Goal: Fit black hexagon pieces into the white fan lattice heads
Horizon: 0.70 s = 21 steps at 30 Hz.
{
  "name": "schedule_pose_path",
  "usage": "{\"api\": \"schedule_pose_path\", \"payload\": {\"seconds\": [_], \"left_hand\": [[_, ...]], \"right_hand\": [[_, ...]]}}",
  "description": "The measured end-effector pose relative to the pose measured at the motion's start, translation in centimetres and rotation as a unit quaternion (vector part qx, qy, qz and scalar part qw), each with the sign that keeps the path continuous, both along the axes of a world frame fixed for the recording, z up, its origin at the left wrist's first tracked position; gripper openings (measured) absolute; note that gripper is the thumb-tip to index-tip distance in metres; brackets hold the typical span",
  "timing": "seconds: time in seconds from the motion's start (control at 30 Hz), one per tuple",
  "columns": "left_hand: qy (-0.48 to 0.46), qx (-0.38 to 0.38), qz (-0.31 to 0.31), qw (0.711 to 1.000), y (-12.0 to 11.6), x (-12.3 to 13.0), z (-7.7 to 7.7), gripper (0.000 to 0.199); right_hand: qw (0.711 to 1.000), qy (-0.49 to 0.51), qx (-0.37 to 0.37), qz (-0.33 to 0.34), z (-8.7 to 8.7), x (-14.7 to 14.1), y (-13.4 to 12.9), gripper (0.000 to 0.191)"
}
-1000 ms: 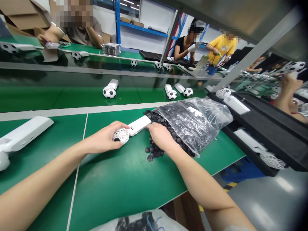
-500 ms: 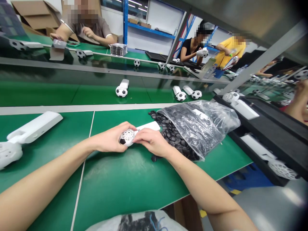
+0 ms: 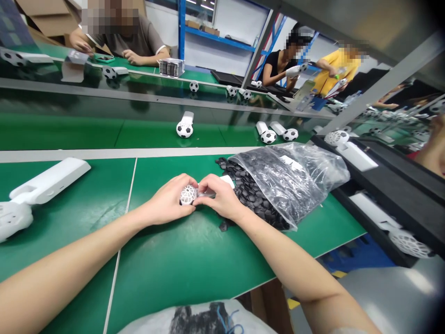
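A white handheld fan (image 3: 188, 195) with a football-shaped lattice head lies between my hands, low over the green table. My left hand (image 3: 172, 198) wraps round the head from the left, thumb in front and fingers behind. At the head's right side, my right hand (image 3: 218, 197) is closed with thumb and fingertips near the neck, partly covering the handle. The handle's white end shows beyond the right hand. Right beside that hand, many black flat pieces (image 3: 255, 197) spill out of a clear plastic bag (image 3: 299, 171).
At the left lies a larger white fan body (image 3: 52, 181). Behind the table, a green conveyor (image 3: 149, 134) carries several football-headed fans (image 3: 184, 130). A black tray (image 3: 392, 171) with white fans borders the right side. Co-workers sit across the line, and a slanted metal post (image 3: 378, 79) stands at right.
The fan's head has turned, showing more white lattice and less black. My right hand has shifted closer over the neck. The fans on the conveyor have slid right. A co-worker opposite has lowered a hand.
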State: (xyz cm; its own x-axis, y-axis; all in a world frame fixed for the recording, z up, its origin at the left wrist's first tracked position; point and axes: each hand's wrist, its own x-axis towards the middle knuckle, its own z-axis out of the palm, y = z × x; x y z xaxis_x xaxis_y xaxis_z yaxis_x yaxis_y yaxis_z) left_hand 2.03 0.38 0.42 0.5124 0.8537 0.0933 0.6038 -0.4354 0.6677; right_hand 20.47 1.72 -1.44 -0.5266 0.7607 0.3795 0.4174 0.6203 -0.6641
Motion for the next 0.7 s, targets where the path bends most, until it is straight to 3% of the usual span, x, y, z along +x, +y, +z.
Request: {"api": "schedule_pose_path", "payload": {"seconds": [0.23,0.37,0.47,0.6,0.7], "left_hand": [[-0.008,0.024,0.037,0.999,-0.6,0.6,-0.3,0.027],[-0.015,-0.010,0.067,0.998,0.1,0.2,0.7,0.029],[-0.015,0.008,0.124,0.992,3.5,-1.4,2.0,0.034],[0.047,0.077,0.269,0.959,10.0,-4.1,3.5,0.048],[0.078,0.064,0.293,0.951,12.7,-6.2,3.6,0.061]], "right_hand": [[1.000,-0.003,0.005,-0.022,-0.2,-0.6,0.1,0.022],[0.997,0.055,0.031,-0.038,0.3,0.2,0.2,0.018],[0.989,0.047,0.052,-0.131,0.4,1.8,0.8,0.016],[0.971,-0.101,0.031,-0.213,0.3,3.8,1.7,0.012],[0.946,-0.195,-0.001,-0.259,0.4,4.9,2.0,0.010]]}}
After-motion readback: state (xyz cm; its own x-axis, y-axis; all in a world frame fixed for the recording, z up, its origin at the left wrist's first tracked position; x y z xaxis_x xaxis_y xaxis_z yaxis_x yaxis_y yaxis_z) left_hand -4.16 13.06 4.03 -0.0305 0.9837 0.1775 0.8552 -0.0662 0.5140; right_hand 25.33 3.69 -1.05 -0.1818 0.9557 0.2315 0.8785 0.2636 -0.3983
